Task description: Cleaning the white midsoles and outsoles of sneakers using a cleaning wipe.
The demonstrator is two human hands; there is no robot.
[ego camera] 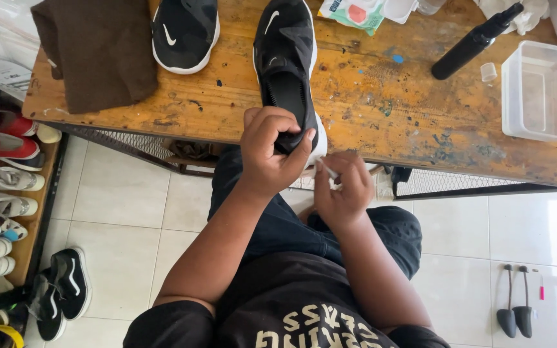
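1. Black shoe (286, 58) lies on wooden bench (369, 109), heel over the near edge.
2. Left hand (271, 153) clamped round the shoe's heel, fingers curled over the collar.
3. Right hand (343, 187) just beside the heel, below bench edge, fingers pinched on small white item (327, 169); can't tell what it is.
4. Second black shoe (185, 32) left of held shoe; brown cloth (98, 51) further left.
5. Black spray bottle (475, 42) & clear tub (543, 90) well to its right.
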